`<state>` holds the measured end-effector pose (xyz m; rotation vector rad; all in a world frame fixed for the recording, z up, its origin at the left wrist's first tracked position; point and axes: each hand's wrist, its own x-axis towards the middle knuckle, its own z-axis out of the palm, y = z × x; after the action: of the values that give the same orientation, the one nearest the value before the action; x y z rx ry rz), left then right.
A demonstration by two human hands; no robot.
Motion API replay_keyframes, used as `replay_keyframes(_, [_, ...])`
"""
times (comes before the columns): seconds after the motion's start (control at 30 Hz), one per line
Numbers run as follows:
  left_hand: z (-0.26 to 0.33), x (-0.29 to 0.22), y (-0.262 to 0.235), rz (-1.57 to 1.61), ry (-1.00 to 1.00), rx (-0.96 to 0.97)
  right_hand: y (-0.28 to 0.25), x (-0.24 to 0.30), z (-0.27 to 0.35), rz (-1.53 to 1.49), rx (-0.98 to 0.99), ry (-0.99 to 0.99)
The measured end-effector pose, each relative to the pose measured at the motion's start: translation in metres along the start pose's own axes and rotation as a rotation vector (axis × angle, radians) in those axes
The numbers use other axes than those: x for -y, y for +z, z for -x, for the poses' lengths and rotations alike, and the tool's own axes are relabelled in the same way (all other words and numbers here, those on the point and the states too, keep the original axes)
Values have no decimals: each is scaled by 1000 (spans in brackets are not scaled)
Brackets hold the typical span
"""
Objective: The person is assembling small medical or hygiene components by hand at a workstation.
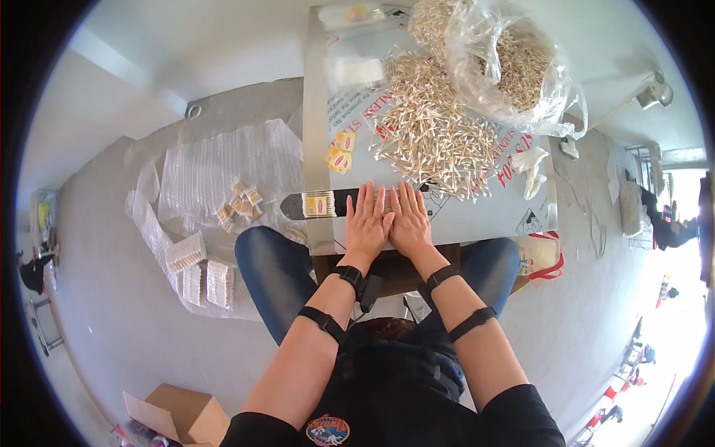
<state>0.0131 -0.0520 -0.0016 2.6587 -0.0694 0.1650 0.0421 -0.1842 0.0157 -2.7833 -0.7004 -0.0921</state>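
Observation:
Both my hands lie flat side by side at the near edge of the table, fingers stretched forward and thumbs close together. My left hand [366, 223] and my right hand [409, 220] rest over a black strip [340, 203]; whatever lies under the palms is hidden. Left of my left hand, a small pack of cotton swabs [318, 205] with a yellow label sits on the strip's left end. Beyond my fingers spreads a large loose pile of cotton swabs [436, 127]. A few yellow label cards [339, 159] lie farther left on the table.
A clear plastic bag [521, 67] full of swabs stands at the far right of the metal-topped table [514, 212]. Crumpled white tissue [529, 167] lies right. On the floor left, bubble wrap [231, 160] carries small packs [242, 200] and white bundles [219, 283]. A cardboard box [182, 413] stands lower left.

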Motion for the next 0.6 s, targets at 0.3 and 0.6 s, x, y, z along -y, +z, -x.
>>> replay_keyframes(0.3, [1,0,1,23,-5,39,5,4,5,22,31,21])
replay_keyframes(0.6, [4,7,6,-17,49,-48,9,5,5,39,61,-4])
